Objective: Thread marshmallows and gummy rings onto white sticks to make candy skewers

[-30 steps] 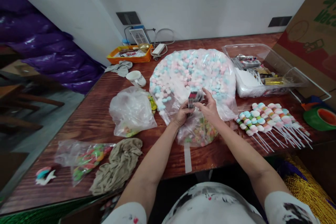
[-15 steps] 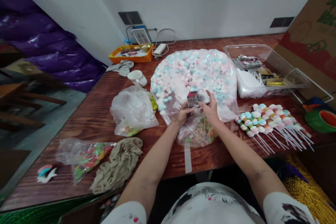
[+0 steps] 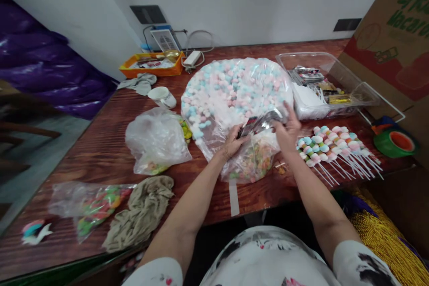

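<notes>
My left hand (image 3: 233, 143) is closed around one end of a stack of small printed plastic bags (image 3: 254, 125). At the other end, my right hand (image 3: 288, 130) pinches the clear, shiny part, which is smeared by motion. Both hands are above a clear bag of colourful gummy candy (image 3: 256, 161). Just behind them lies a big transparent bag of pink, white and blue marshmallows (image 3: 234, 85). Candy skewers (image 3: 331, 145) with white sticks lie in a row to the right of my right hand.
A clear plastic bin (image 3: 335, 60) with packaging stands back right, beside a cardboard box (image 3: 392, 40). Green tape (image 3: 392, 143) lies at the right. On the left are a mug (image 3: 161, 97), an orange tray (image 3: 150, 70), plastic bags (image 3: 157, 138) and a crumpled cloth (image 3: 144, 210).
My right hand has moved right, away from my left, and the plastic bags now stretch between them. The whole view has shifted slightly to the right.
</notes>
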Motion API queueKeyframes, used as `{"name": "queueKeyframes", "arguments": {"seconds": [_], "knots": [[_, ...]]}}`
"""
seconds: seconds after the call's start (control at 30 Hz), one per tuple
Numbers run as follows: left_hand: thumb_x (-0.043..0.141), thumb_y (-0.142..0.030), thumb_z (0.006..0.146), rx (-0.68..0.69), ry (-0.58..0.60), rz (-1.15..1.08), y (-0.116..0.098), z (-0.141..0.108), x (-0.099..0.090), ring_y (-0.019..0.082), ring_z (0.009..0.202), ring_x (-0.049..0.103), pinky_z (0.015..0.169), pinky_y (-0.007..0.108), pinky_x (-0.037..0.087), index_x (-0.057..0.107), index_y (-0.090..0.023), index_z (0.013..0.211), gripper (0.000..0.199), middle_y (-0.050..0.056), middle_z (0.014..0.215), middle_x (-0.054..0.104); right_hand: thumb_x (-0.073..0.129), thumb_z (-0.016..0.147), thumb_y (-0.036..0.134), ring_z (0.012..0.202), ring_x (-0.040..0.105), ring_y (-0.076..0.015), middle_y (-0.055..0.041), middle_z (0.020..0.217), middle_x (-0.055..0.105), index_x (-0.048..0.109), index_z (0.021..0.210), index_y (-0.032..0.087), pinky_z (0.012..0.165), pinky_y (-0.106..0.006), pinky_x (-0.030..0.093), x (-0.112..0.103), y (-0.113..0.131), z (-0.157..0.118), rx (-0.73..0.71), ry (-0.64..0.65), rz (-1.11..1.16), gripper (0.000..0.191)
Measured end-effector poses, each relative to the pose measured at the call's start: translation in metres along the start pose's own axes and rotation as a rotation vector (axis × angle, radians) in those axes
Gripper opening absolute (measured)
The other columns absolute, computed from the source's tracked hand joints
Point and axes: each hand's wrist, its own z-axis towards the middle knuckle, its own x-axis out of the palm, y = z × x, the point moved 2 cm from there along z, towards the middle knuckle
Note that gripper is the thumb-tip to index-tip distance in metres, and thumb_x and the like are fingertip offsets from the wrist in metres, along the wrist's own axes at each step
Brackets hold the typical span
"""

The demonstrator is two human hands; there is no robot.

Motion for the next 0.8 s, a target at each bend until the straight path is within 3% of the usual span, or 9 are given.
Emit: {"name": "queueKeyframes", "arguments": {"seconds": [0.13, 0.23, 0.4, 0.47, 0.53, 0.6, 0.67, 0.73, 0.8], "knots": [[0.072, -0.037, 0.072, 0.119, 0.056, 0.451, -0.007, -0.001, 0.005, 0.028, 0.113, 0.047, 0.104, 0.043, 0.031, 0.057, -0.023, 0.126, 0.058, 0.007, 0.117, 0.057, 0.068, 0.066, 0.017, 0.093, 0.065, -0.0206, -0.0067, 0.138, 0.054, 0.041, 0.146, 0.031, 0.062, -0.027, 0.057, -0.061, 0.048, 0.01, -0.24, -0.151, -0.117, 0.085], [0.07, -0.039, 0.073, 0.161, 0.138, 0.803, -0.012, -0.001, 0.015, 0.033, 0.114, 0.043, 0.103, 0.049, 0.028, 0.054, -0.02, 0.13, 0.062, 0.012, 0.12, 0.054, 0.07, 0.066, 0.017, 0.1, 0.065, -0.0233, -0.0071, 0.142, 0.051, 0.047, 0.141, 0.031, 0.063, -0.028, 0.058, -0.101, 0.067, -0.007, -0.344, -0.168, -0.185, 0.08], [0.075, -0.032, 0.07, 0.175, 0.114, 0.942, -0.048, -0.011, 0.025, 0.045, 0.128, 0.032, 0.106, 0.06, 0.02, 0.052, -0.016, 0.135, 0.072, 0.021, 0.135, 0.045, 0.074, 0.065, 0.016, 0.089, 0.067, -0.0196, -0.008, 0.129, 0.061, 0.054, 0.135, 0.029, 0.058, -0.025, 0.057, -0.129, 0.06, -0.063, -0.13, -0.138, -0.094, 0.073], [0.078, -0.03, 0.068, 0.252, 0.083, 0.755, -0.073, -0.027, 0.026, 0.045, 0.134, 0.027, 0.11, 0.059, 0.017, 0.052, -0.018, 0.136, 0.074, 0.018, 0.141, 0.043, 0.074, 0.065, 0.015, 0.088, 0.067, -0.0181, -0.0065, 0.121, 0.065, 0.056, 0.133, 0.028, 0.062, -0.026, 0.057, -0.132, 0.054, -0.083, -0.028, -0.126, -0.013, 0.071], [0.079, -0.033, 0.071, 0.226, 0.154, 0.423, -0.092, -0.054, 0.032, 0.039, 0.131, 0.038, 0.11, 0.053, 0.027, 0.055, -0.023, 0.135, 0.069, 0.013, 0.136, 0.051, 0.073, 0.065, 0.015, 0.088, 0.067, -0.0174, -0.0052, 0.118, 0.067, 0.057, 0.131, 0.03, 0.065, -0.027, 0.058, -0.132, 0.049, -0.1, 0.057, -0.106, 0.059, 0.07], [0.08, -0.036, 0.071, 0.048, 0.287, 0.002, -0.099, -0.09, 0.043, 0.032, 0.118, 0.054, 0.099, 0.045, 0.043, 0.054, -0.029, 0.135, 0.069, 0.009, 0.126, 0.06, 0.072, 0.065, 0.015, 0.082, 0.067, -0.0162, -0.0049, 0.115, 0.068, 0.058, 0.13, 0.031, 0.061, -0.026, 0.056, -0.13, 0.045, -0.116, 0.143, -0.091, 0.118, 0.069], [0.081, -0.036, 0.07, -0.165, 0.315, -0.423, -0.095, -0.132, 0.058, 0.028, 0.108, 0.062, 0.089, 0.041, 0.05, 0.051, -0.033, 0.137, 0.073, 0.008, 0.122, 0.064, 0.071, 0.065, 0.016, 0.071, 0.065, -0.0136, -0.0046, 0.11, 0.069, 0.058, 0.13, 0.032, 0.052, -0.023, 0.052, -0.124, 0.043, -0.132, 0.202, -0.095, 0.162, 0.068], [0.082, -0.037, 0.069, -0.35, 0.31, -0.7, -0.085, -0.174, 0.074, 0.025, 0.096, 0.067, 0.08, 0.037, 0.054, 0.059, -0.033, 0.128, 0.063, 0.008, 0.113, 0.068, 0.071, 0.065, 0.016, 0.063, 0.06, -0.0113, -0.0029, 0.103, 0.069, 0.057, 0.13, 0.033, 0.047, -0.021, 0.047, -0.116, 0.043, -0.148, 0.23, -0.098, 0.196, 0.069], [0.08, -0.045, 0.069, -0.491, 0.405, -0.873, -0.078, -0.208, 0.088, 0.028, 0.096, 0.067, 0.078, 0.04, 0.056, 0.068, -0.025, 0.114, 0.05, 0.013, 0.112, 0.069, 0.072, 0.066, 0.018, 0.061, 0.057, -0.0105, -0.0011, 0.097, 0.067, 0.056, 0.131, 0.035, 0.045, -0.02, 0.045, -0.106, 0.042, -0.164, 0.237, -0.096, 0.224, 0.069]]}}
